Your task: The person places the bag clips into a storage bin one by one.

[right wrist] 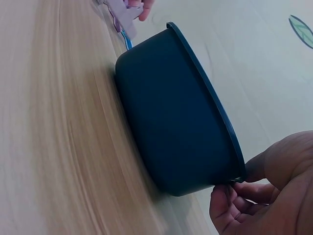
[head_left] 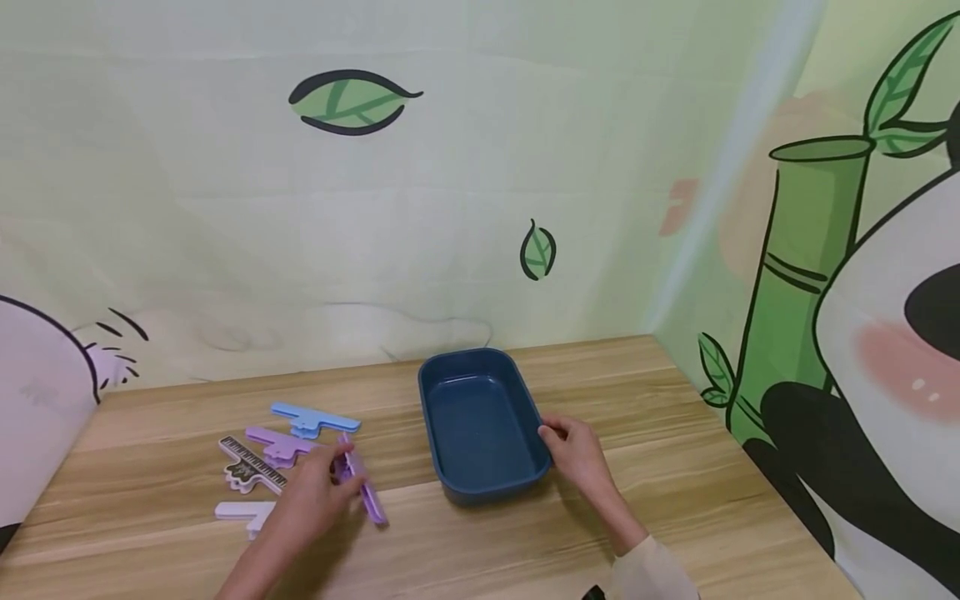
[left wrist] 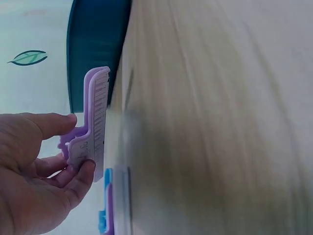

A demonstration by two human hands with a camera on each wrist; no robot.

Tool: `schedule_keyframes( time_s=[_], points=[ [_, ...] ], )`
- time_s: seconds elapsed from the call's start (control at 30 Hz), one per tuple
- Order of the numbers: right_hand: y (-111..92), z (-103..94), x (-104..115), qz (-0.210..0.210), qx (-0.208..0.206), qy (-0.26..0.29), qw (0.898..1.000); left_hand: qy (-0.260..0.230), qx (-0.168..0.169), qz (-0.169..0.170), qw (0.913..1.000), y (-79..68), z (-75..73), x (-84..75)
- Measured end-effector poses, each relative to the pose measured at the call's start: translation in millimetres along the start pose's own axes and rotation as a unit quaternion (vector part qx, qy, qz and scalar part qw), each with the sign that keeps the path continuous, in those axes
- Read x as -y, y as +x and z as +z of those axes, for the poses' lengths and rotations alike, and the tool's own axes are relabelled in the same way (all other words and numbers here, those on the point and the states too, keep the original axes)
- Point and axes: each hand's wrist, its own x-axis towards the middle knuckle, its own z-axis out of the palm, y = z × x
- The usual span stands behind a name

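My left hand (head_left: 318,493) pinches a light purple clip (left wrist: 98,122) by its grip tabs, between thumb and fingers. The clip has a long straight bar with piano-key markings, seen in the left wrist view. In the head view it is tilted, left of the dark blue rectangular bin (head_left: 480,429). With thumb and fingers, my right hand (head_left: 581,457) grips the bin's right rim; the right wrist view shows this hold at the rim (right wrist: 237,161). Inside the bin only its bare floor shows.
Left of the bin lie a blue clip (head_left: 315,419), another purple clip (head_left: 277,446), a black-and-white piano-key clip (head_left: 250,467) and a white clip (head_left: 243,511), partly behind the left arm. A printed cloth backdrop (head_left: 480,183) rises behind the wooden table (head_left: 600,375).
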Motion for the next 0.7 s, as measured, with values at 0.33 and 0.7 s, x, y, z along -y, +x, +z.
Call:
schedule_keyframes(
  time_s=[0.33,0.7],
  points=[
    [0,0.0,0,0.003,0.001,0.007,1.000,-0.015,-0.022,0.031,0.9991,3.0,-21.8,-20.7],
    [1,0.0,-1,-0.001,-0.003,-0.005,1.000,-0.020,-0.052,0.063,0.9965,10.7,-63.0,-51.6]
  ],
)
